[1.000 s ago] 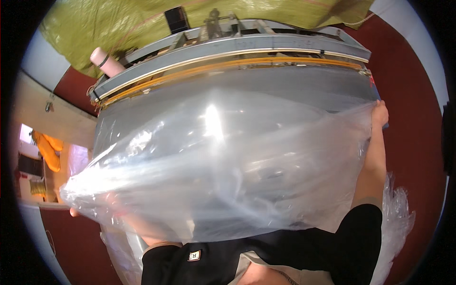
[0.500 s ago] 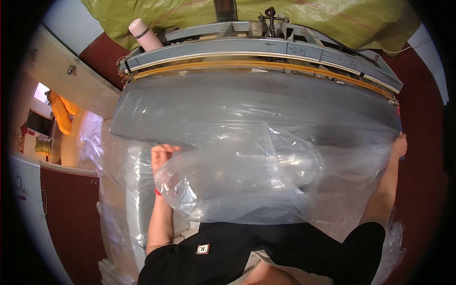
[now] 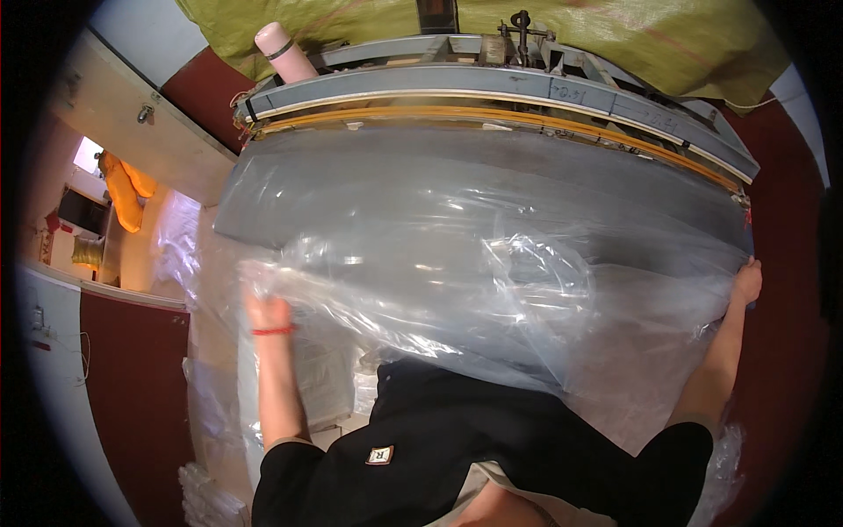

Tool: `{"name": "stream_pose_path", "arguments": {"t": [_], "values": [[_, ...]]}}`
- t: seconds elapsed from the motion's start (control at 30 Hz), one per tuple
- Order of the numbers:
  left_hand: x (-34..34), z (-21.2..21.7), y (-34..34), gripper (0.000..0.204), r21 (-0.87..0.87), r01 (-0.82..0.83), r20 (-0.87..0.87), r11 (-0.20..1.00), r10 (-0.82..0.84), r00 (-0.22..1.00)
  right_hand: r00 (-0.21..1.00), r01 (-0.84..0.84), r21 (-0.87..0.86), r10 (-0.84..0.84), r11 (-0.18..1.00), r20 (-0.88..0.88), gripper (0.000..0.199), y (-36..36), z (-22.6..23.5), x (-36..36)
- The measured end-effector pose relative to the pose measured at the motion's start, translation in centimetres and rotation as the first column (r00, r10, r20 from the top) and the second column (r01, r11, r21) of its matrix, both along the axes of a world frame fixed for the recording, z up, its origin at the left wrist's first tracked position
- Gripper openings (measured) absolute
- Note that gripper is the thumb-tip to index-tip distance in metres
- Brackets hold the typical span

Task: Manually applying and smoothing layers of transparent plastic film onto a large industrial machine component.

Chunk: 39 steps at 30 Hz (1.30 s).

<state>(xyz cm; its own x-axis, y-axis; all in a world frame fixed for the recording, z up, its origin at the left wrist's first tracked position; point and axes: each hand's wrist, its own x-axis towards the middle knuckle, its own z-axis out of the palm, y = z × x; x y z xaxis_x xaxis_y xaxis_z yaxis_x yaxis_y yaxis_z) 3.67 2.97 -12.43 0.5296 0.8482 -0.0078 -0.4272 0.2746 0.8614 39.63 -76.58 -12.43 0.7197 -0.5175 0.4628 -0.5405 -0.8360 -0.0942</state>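
Right grip (image 3: 747, 281) was clamped on the right edge of a clear plastic sheet (image 3: 421, 255); left grip (image 3: 266, 307) was kinda blurry at its left end, couldn't tell if closed. Sheet lay over a grey worktop (image 3: 421, 145), metal frame (image 3: 395, 86) along the far edge, pink cylinder (image 3: 288, 54) far left.

Space above the plastic film (image 3: 421, 228) seems open; a metal frame (image 3: 421, 83) bars its far side

From the wearer's head, the single fisheye view looks steeply down, close in, from the near side of the grey metal frame (image 3: 413, 83), facing it.
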Motion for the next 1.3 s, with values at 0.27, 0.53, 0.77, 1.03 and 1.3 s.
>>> {"name": "stream_pose_path", "arguments": {"t": [0.27,0.53,0.77,1.03,1.3], "values": [[2.3,19.5,13.7,0.015,0.817,0.558,0.033,-0.146,0.978,0.207,0.998,-0.047,0.062,0.049,0.997,-0.037,0.037,0.5,-0.1,0.8],[10.6,13.6,-4.2,0.041,0.634,0.509,-0.478,-0.582,0.222,0.85,0.999,0.012,0.045,-0.01,0.999,-0.042,0.037,-0.7,-0.4,0.0],[5.5,1.6,10.5,0.041,0.701,0.714,-0.633,0.004,0.466,0.619,0.999,-0.026,0.072,0.029,0.997,-0.043,0.036,-0.4,-0.2,0.3],[13.7,3.0,1.5,0.036,0.71,0.676,-0.63,-0.198,0.252,0.735,0.998,-0.028,0.064,0.031,0.998,-0.047,0.036,-1.3,-0.5,0.8],[18.1,2.2,1.6,0.013,0.852,0.52,-0.482,-0.057,0.3,0.823,0.856,-0.486,0.73,0.094,0.482,0.508,0.046,-14.1,-3.9,1.1]]}}
